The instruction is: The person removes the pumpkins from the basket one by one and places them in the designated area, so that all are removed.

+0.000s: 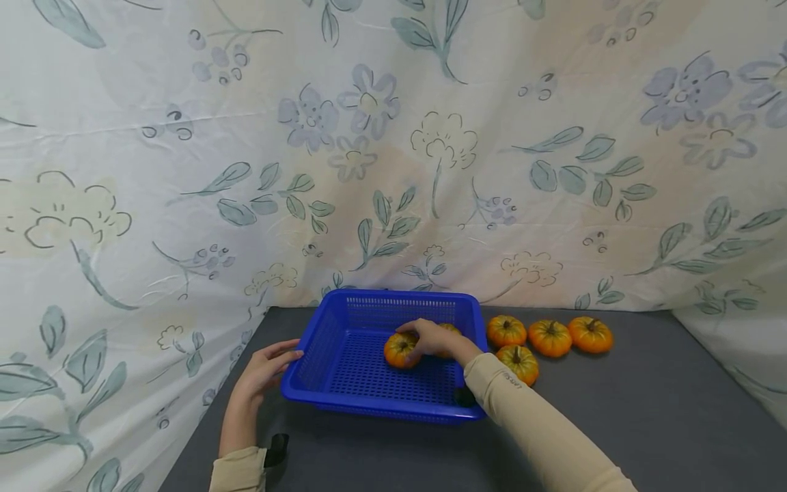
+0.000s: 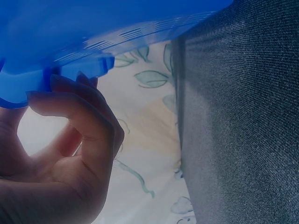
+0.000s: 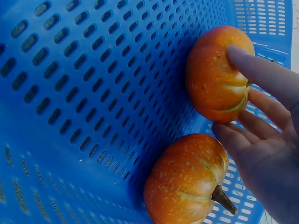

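Note:
A blue plastic basket [image 1: 381,405] with a slotted floor stands on the dark table. My left hand [image 1: 264,372] holds its left rim, the fingers curled at the edge in the left wrist view [image 2: 70,140]. Inside the basket, my right hand [image 1: 433,338] grips a small orange pumpkin [image 1: 398,351], its thumb on one side and fingers on the other in the right wrist view. A second pumpkin [image 3: 187,182] with a brown stem lies on the basket floor beside it, partly hidden behind the right hand in the head view.
Several more small pumpkins [image 1: 550,338] sit close together on the grey-black table [image 1: 645,410], just right of the basket. A floral cloth [image 1: 381,171] hangs behind the table and along its left side. Dark wrist straps are worn on both arms.

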The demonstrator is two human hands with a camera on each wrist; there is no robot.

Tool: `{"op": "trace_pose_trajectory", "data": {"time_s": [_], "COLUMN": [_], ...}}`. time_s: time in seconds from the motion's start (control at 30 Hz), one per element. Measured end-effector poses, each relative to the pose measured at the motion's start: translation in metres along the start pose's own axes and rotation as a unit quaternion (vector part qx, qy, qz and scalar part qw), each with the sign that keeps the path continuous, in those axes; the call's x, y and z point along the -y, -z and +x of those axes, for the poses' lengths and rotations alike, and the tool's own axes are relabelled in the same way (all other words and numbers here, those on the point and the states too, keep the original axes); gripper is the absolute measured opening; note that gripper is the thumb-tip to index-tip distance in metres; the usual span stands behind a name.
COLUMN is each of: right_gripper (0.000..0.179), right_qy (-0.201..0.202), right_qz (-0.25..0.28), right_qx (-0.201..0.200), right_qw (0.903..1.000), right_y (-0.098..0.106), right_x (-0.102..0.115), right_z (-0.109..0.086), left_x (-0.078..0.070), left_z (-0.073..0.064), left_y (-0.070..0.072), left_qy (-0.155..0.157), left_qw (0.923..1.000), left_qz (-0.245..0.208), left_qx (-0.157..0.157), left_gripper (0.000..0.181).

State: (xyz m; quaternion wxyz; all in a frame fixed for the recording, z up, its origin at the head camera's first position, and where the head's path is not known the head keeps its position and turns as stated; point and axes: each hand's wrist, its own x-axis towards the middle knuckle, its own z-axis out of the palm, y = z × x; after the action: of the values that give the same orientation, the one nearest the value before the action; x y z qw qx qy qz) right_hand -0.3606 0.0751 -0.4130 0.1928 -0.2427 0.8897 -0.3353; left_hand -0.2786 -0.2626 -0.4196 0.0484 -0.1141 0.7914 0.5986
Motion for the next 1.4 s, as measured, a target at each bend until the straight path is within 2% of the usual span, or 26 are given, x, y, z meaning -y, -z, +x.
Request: {"op": "trace_pose_trajectory", "data": {"time_s": [0.27,0.53,0.83,1.07,1.2,1.4], "right_gripper": [0.057,0.060,0.063,0.068,0.070,0.069], "right_qy": [0.022,0.014,0.025,0.036,0.056,0.107], "right_qz": [-0.010,0.011,0.016,0.022,0.031,0.051], "right_qx": [-0.007,-0.027,-0.043,-0.048,-0.053,-0.062], "right_qw": [0.9997,0.9995,0.9986,0.9980,0.9965,0.9911], "right_y": [0.002,0.007,0.025,0.043,0.054,0.070], "right_x": [0.001,0.007,0.018,0.023,0.020,0.009], "right_z": [0.000,0.000,-0.004,-0.015,-0.025,-0.042], "left_x": [0.000,-0.001,0.000,0.001,0.000,-0.001], "left_z": [0.000,-0.002,-0.003,-0.003,-0.001,0.000], "left_y": [-0.002,-0.002,-0.001,-0.001,-0.002,-0.002], "left_qy": [-0.001,0.005,0.007,0.008,0.008,0.006], "left_qw": [1.0000,1.0000,0.9998,0.9999,0.9999,1.0000], "left_qz": [0.001,0.005,0.013,0.011,0.008,0.003], "left_qx": [0.001,-0.006,-0.010,-0.009,-0.007,-0.005], "left_gripper": [0.058,0.059,0.059,0.059,0.059,0.059]}}
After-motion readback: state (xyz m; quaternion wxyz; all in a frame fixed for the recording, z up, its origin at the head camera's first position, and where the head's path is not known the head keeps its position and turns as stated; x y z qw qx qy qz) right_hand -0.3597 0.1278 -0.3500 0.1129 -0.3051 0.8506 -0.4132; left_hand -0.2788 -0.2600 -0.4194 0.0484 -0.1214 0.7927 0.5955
